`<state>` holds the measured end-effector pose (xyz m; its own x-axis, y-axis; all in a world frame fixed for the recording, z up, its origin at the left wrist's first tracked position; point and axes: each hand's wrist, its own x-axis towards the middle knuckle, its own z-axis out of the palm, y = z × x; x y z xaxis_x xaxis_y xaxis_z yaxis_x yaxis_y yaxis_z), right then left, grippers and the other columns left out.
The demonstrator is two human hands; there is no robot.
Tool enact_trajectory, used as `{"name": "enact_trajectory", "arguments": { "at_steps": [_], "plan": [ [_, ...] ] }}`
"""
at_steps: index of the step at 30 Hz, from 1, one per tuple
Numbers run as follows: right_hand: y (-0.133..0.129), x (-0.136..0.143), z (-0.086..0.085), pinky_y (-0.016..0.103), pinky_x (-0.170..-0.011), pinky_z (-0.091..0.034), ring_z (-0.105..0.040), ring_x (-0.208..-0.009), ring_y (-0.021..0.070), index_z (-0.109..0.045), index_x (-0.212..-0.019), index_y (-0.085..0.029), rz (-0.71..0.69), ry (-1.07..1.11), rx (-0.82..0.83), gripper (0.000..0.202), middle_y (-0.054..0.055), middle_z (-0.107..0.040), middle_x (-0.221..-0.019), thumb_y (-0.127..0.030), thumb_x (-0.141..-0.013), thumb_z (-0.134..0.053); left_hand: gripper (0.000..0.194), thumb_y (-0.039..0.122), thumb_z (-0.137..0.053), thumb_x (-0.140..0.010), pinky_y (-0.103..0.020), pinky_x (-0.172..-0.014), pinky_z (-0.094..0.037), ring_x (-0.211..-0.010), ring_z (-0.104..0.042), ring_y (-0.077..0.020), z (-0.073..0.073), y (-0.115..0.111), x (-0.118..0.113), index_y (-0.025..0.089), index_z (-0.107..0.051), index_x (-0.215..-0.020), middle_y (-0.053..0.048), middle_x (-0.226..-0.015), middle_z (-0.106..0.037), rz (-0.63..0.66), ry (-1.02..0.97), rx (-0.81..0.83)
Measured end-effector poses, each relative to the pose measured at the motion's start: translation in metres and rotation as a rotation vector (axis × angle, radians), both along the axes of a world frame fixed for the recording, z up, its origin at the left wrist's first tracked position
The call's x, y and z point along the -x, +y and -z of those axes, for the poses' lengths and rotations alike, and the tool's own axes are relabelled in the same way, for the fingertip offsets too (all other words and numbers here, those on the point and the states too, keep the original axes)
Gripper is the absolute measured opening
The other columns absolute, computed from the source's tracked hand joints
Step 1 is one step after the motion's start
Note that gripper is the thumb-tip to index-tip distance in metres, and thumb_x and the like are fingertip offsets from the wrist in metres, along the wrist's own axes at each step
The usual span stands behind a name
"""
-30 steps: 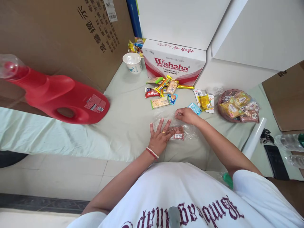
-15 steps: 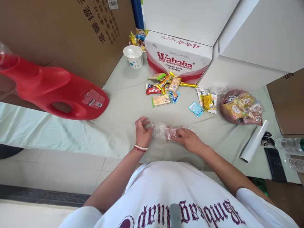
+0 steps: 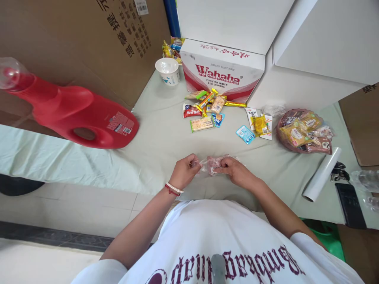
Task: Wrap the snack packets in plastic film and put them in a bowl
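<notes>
Between my hands lies a small reddish-brown item wrapped in clear plastic film (image 3: 213,163), close to the table's front edge. My left hand (image 3: 185,170), with beaded bracelets on the wrist, is closed on the gathered left end of the film. That end looks drawn out and twisted thin. My right hand (image 3: 237,170) pinches the right part of the wrapped item, its fingers covering some of it. What exactly is inside the film I cannot make out. Beyond my hands, a pile of packaged snacks (image 3: 204,109) sits against the Wahaha carton (image 3: 222,73).
A big red detergent bottle (image 3: 97,114) stands at the left, beside a brown carton. A paper cup (image 3: 167,71) is at the back. On the right are snack packets (image 3: 260,125), a filled bowl (image 3: 282,142), a roll of plastic film (image 3: 321,175) and a phone (image 3: 351,205).
My left hand has moved right and closed on the film's left end, which is now bunched and narrow instead of spread. The right hand stays on the wrapped item.
</notes>
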<state>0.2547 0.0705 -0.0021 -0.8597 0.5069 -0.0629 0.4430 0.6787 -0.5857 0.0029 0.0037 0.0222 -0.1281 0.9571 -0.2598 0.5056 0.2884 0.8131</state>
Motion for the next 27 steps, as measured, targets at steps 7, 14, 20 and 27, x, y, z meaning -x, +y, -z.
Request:
{"name": "enact_trajectory", "arguments": {
  "at_steps": [7,14,20,27],
  "plan": [
    [-0.002,-0.011,-0.006,0.044,-0.103,-0.049,-0.056,-0.120,0.0243,-0.071,-0.127,-0.026,0.060,0.199,0.164,0.039,0.011,-0.063,-0.129,-0.017,-0.099,-0.045,0.028,0.015,-0.050,-0.087,-0.041,-0.098,-0.054,-0.107,-0.069,-0.0229,0.012,0.014,-0.058,0.020,-0.075,-0.099,-0.009,-0.112,-0.075,0.247,-0.018,-0.210],
    [-0.016,-0.042,0.011,0.055,-0.108,-0.044,-0.050,-0.123,0.0339,-0.068,-0.129,-0.020,0.661,0.092,-0.142,0.041,0.017,-0.059,-0.129,-0.040,-0.094,-0.065,0.030,0.013,-0.056,-0.089,-0.051,-0.101,-0.044,-0.133,-0.051,-0.0341,0.029,-0.005,-0.082,0.021,-0.069,-0.115,-0.013,-0.133,-0.064,0.406,0.603,-0.363],
    [-0.022,-0.035,0.006,0.041,-0.092,-0.052,-0.061,-0.104,0.0262,-0.071,-0.103,-0.020,0.740,0.152,-0.048,0.022,0.013,-0.065,-0.115,-0.035,-0.099,-0.054,0.031,0.010,-0.051,-0.094,-0.057,-0.109,-0.034,-0.136,-0.049,-0.0312,0.033,-0.009,-0.080,0.025,-0.068,-0.115,-0.011,-0.131,-0.067,0.459,0.686,-0.474],
    [-0.004,0.023,-0.013,0.032,-0.086,-0.050,-0.064,-0.091,0.0199,-0.069,-0.106,-0.021,0.529,0.239,0.012,0.022,0.007,-0.068,-0.099,-0.022,-0.100,-0.048,0.041,0.008,-0.047,-0.094,-0.060,-0.116,-0.033,-0.141,-0.048,-0.0334,0.032,-0.007,-0.077,0.019,-0.065,-0.129,-0.016,-0.135,-0.065,0.487,0.630,-0.457]
  ]
}}
